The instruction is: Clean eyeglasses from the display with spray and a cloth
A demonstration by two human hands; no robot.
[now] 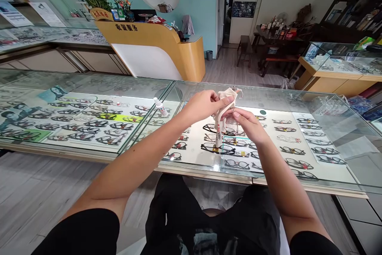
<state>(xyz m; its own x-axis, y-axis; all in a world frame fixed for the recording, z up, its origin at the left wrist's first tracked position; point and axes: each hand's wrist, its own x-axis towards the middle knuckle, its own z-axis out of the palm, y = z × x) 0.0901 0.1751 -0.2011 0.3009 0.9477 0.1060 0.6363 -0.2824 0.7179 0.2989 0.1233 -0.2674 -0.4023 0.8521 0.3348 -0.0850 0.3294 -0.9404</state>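
Over the glass counter, my left hand (205, 104) pinches a pale cloth (229, 96) between thumb and fingers. Just to its right, my right hand (248, 123) is closed on a pair of thin-framed glasses (238, 92), whose rim shows past the cloth; much of the glasses is hidden by the cloth and fingers. One end of the cloth hangs down, with dark and red print on it. A small white spray bottle (160, 108) stands on the glass to the left of my hands.
Rows of glasses (234, 163) lie inside the glass display counter (191, 169) beneath my hands. Beyond it are a wooden reception desk (191, 58), a dark table (277, 38) with bottles, and another display case (337, 76) at the right.
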